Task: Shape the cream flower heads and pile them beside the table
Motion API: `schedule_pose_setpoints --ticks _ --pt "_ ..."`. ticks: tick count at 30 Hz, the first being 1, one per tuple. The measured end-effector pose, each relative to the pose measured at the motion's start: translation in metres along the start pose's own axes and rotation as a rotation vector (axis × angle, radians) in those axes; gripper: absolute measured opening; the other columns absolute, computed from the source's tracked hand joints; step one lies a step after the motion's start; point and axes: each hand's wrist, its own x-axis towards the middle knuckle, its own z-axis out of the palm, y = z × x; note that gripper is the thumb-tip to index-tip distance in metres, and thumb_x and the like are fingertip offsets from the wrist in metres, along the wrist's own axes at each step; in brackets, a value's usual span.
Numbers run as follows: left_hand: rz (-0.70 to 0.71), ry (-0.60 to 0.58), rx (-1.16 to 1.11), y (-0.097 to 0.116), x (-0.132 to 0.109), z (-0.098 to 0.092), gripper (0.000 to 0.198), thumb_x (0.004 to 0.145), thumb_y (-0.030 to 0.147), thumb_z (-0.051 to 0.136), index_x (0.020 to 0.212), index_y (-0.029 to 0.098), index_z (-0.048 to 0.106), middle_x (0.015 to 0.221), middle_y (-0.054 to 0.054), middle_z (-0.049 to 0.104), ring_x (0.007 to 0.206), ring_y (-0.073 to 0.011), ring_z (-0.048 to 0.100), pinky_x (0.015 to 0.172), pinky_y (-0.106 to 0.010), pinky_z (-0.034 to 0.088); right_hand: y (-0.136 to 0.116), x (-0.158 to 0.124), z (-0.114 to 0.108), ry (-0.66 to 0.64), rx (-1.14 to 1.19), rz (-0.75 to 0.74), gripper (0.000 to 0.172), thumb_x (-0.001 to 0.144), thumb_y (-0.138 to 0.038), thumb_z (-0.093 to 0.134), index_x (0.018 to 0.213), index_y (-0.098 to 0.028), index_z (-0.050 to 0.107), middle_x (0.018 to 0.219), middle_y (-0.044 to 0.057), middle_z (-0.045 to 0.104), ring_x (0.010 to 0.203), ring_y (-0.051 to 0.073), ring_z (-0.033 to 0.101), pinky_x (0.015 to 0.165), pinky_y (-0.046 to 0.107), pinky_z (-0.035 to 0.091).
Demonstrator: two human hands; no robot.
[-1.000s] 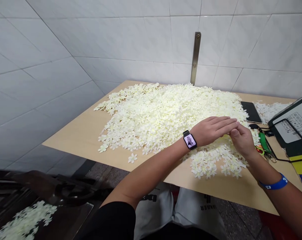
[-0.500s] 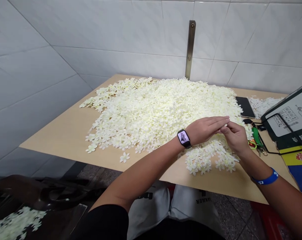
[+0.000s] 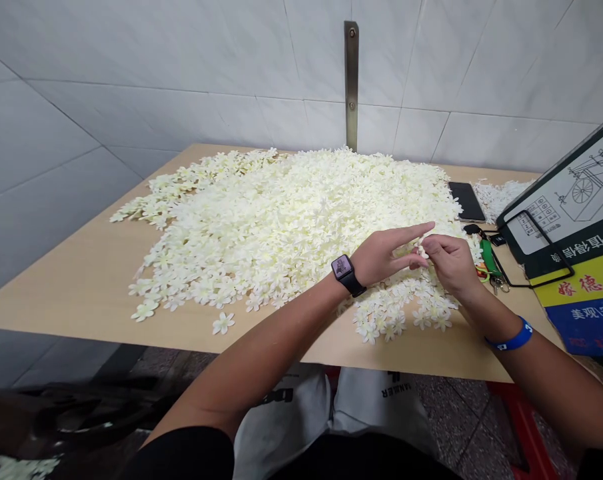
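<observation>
A big pile of cream-white artificial flowers (image 3: 291, 220) covers much of the tabletop in front of me. Over its right side my two hands meet. My right hand (image 3: 450, 265) pinches a small white flower (image 3: 423, 251) between thumb and fingertips; the fingers partly cover it. Close by on the left, my left hand (image 3: 384, 255) has its fingers stretched out and its thumb apart, its tips beside the flower. Under my hands lies a smaller spread of flowers (image 3: 381, 317). One single flower (image 3: 224, 323) lies apart near the front edge.
On the right of the tan table (image 3: 71, 280) are a black phone (image 3: 467, 201), a heap of small white pieces (image 3: 498, 198), keys with a green tag (image 3: 490, 259) and a printed box (image 3: 571, 207). A tiled wall with a metal bracket (image 3: 351, 87) stands behind.
My left hand's fingers have parted from its thumb, and the white flower now shows at my right fingertips. The view has shifted, so the table appears farther left.
</observation>
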Motion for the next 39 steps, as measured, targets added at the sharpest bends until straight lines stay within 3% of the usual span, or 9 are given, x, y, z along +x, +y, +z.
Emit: schedule_pose_setpoints --ticks 4,9,15,20,23,27,32,35,39 --pt "-0.074 -0.023 -0.002 0.007 -0.002 0.003 0.046 0.098 0.027 0.062 0.144 0.02 0.058 0.105 -0.005 0.081 0.093 -0.0149 0.077 0.085 -0.025 0.059 0.001 -0.004 0.004 0.046 0.001 0.015 0.054 0.09 -0.058 0.066 0.054 -0.018 0.064 0.051 0.002 0.064 0.051 0.013 0.06 0.055 0.027 0.047" --pt "-0.032 0.017 0.119 0.002 -0.007 0.001 0.04 0.103 0.02 0.046 0.14 0.022 0.061 0.092 -0.003 0.081 0.086 -0.0132 0.077 0.076 -0.023 0.058 0.005 -0.001 0.004 -0.133 0.205 0.114 0.049 0.086 -0.063 0.069 0.069 -0.017 0.07 0.062 0.005 0.067 0.059 0.016 0.063 0.06 0.03 0.051" --pt "0.02 -0.127 0.045 -0.001 -0.001 -0.005 0.054 0.103 0.018 0.043 0.155 0.029 0.043 0.137 -0.006 0.069 0.122 -0.0182 0.07 0.098 -0.03 0.059 -0.001 0.003 0.003 -0.289 0.503 0.445 0.042 0.076 -0.053 0.081 0.067 -0.018 0.059 0.057 -0.003 0.046 0.051 0.009 0.039 0.045 0.024 0.031" --pt "0.051 -0.211 -0.08 0.008 0.007 -0.008 0.055 0.103 0.022 0.045 0.158 0.024 0.04 0.162 -0.011 0.041 0.15 -0.0255 0.044 0.121 -0.043 0.046 0.001 0.001 0.005 -0.197 0.516 0.43 0.045 0.07 -0.05 0.085 0.065 -0.02 0.053 0.057 -0.006 0.036 0.051 0.007 0.026 0.046 0.023 0.023" --pt "-0.031 -0.188 -0.125 0.012 0.007 -0.011 0.05 0.103 0.023 0.047 0.154 0.027 0.046 0.152 -0.008 0.055 0.14 -0.0233 0.056 0.115 -0.039 0.052 0.004 -0.002 0.006 -0.248 0.449 0.345 0.057 0.073 -0.07 0.077 0.059 -0.021 0.05 0.051 -0.007 0.029 0.047 0.007 0.021 0.046 0.025 0.019" --pt "-0.111 -0.102 -0.102 0.017 0.004 -0.009 0.041 0.096 0.033 0.066 0.136 0.023 0.066 0.13 -0.006 0.073 0.118 -0.0202 0.072 0.102 -0.029 0.058 0.003 -0.006 0.01 -0.282 0.371 0.278 0.073 0.074 -0.086 0.06 0.046 -0.022 0.04 0.043 -0.005 0.028 0.043 0.009 0.025 0.046 0.028 0.02" --pt "-0.063 0.054 0.086 0.016 -0.003 -0.004 0.03 0.104 0.032 0.05 0.119 0.022 0.075 0.093 -0.002 0.082 0.078 -0.0128 0.077 0.07 -0.021 0.057 -0.002 -0.005 0.012 -0.348 0.378 0.333 0.074 0.077 -0.089 0.051 0.054 -0.02 0.053 0.049 -0.002 0.037 0.045 0.009 0.029 0.045 0.028 0.02" --pt "-0.005 -0.008 0.079 0.01 -0.003 -0.004 0.04 0.103 0.018 0.043 0.137 0.024 0.064 0.119 -0.004 0.078 0.102 -0.0148 0.077 0.085 -0.024 0.061 -0.004 -0.002 0.006 -0.31 0.451 0.383 0.058 0.077 -0.076 0.069 0.068 -0.019 0.058 0.058 -0.003 0.042 0.048 0.009 0.034 0.045 0.026 0.025" --pt "0.075 -0.177 0.025 0.005 0.001 -0.006 0.06 0.102 0.012 0.04 0.159 0.031 0.036 0.158 -0.004 0.049 0.148 -0.0192 0.048 0.117 -0.035 0.05 0.002 0.003 -0.005 -0.342 0.366 0.313 0.05 0.076 -0.063 0.079 0.069 -0.019 0.057 0.055 -0.005 0.041 0.048 0.009 0.035 0.045 0.025 0.026"
